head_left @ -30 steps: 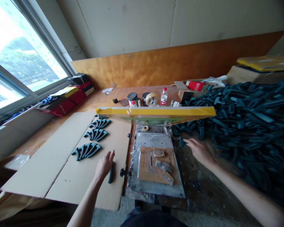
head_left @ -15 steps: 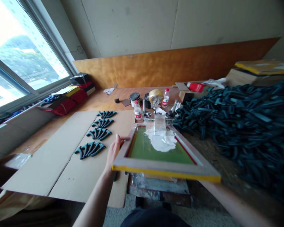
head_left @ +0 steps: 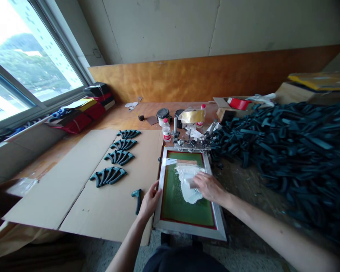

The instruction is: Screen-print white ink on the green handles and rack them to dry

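A screen printing frame (head_left: 221, 223) lies flat in front of me, with green mesh inside its pale border. White paste (head_left: 190, 196) is spread over the mesh's upper middle. My left hand (head_left: 150, 199) grips the frame's left side, fingers on the rim. My right hand (head_left: 211, 186) is closed around a pale squeegee (head_left: 191, 183) standing in the paste; its lower edge is blurred. Just left of my left hand, a single dark green curved handle (head_left: 137, 200) lies on the cardboard (head_left: 82, 211). Clamp hardware (head_left: 192, 144) sits at the frame's far end.
Several fanned rows of dark green handles (head_left: 109, 176) lie on the cardboard. A large heap of similar pieces (head_left: 286, 151) fills the right side. Beyond the frame stand a bottle (head_left: 166, 131), a tub (head_left: 163, 116) and a roll of tape (head_left: 191, 116). Boxes (head_left: 82, 117) line the window side.
The frame has come down from a raised tilt to lying flat. My right hand has moved from under its near right corner onto the squeegee. The single handle at left is now uncovered.
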The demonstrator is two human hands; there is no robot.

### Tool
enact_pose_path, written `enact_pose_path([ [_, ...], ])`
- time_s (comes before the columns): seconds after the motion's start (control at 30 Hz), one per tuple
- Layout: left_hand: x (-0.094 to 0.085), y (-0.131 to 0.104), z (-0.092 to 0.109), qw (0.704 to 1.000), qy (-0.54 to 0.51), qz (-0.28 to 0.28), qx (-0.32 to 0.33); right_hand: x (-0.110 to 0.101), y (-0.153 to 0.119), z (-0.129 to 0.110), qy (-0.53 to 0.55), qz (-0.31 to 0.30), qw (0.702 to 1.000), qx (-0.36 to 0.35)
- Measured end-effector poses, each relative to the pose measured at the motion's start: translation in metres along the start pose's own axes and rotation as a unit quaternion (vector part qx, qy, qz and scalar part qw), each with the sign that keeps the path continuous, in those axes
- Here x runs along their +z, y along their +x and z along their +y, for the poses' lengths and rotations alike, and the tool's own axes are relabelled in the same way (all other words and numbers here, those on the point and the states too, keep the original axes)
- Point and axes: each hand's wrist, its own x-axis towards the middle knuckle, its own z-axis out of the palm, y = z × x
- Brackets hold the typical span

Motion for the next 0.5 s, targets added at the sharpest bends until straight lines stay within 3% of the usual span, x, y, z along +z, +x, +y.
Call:
enact_pose_path([
  [0.1,0.0,0.0,-0.003,1.0,-0.008,-0.003,-0.001,-0.003,-0.024,0.0,0.024,-0.026,0.993,-0.11],
  [0.2,0.001,0.0,-0.003,1.0,-0.016,0.002,-0.002,-0.007,-0.025,0.002,0.048,-0.03,0.993,-0.107],
  [0.33,0.0,-0.002,0.003,0.999,-0.031,0.003,-0.012,0.008,-0.029,-0.004,0.003,0.126,0.986,-0.111],
  [0.4,0.0,-0.004,0.006,0.999,-0.043,0.004,-0.015,0.014,-0.038,-0.008,-0.004,0.161,0.976,-0.144],
  [0.5,0.0,-0.005,0.009,0.998,-0.062,0.007,-0.022,0.006,-0.036,-0.005,0.044,0.091,0.987,-0.127],
])
